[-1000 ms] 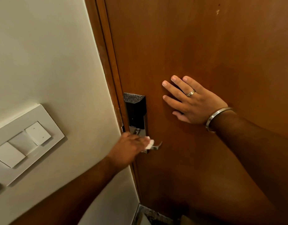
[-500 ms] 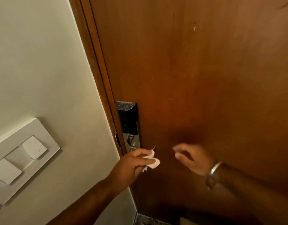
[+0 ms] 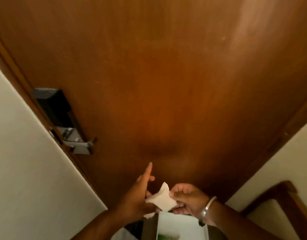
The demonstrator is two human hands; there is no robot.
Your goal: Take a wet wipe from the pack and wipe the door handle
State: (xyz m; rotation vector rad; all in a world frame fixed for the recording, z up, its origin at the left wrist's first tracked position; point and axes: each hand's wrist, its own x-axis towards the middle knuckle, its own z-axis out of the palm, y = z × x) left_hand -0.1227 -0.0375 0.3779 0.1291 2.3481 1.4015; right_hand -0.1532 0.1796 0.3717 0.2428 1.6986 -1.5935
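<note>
The white wet wipe (image 3: 162,200) is stretched between my two hands, low in the view and in front of the brown door (image 3: 166,84). My left hand (image 3: 137,196) grips its left edge, with the index finger pointing up. My right hand (image 3: 189,200), a metal bangle on its wrist, pinches the right edge. The silver lever door handle (image 3: 88,144) sticks out from the lock plate (image 3: 54,108) at the door's left edge, up and to the left of both hands, with nothing touching it.
Cream wall (image 3: 28,170) runs along the left of the door frame. A white open box (image 3: 180,226) with something green inside sits just below my hands. A wood-framed piece of furniture (image 3: 287,196) stands at the lower right.
My left hand has left the handle and carried the wipe down and right. My right hand has come over and taken hold of its other edge. My view has swung right and down.
</note>
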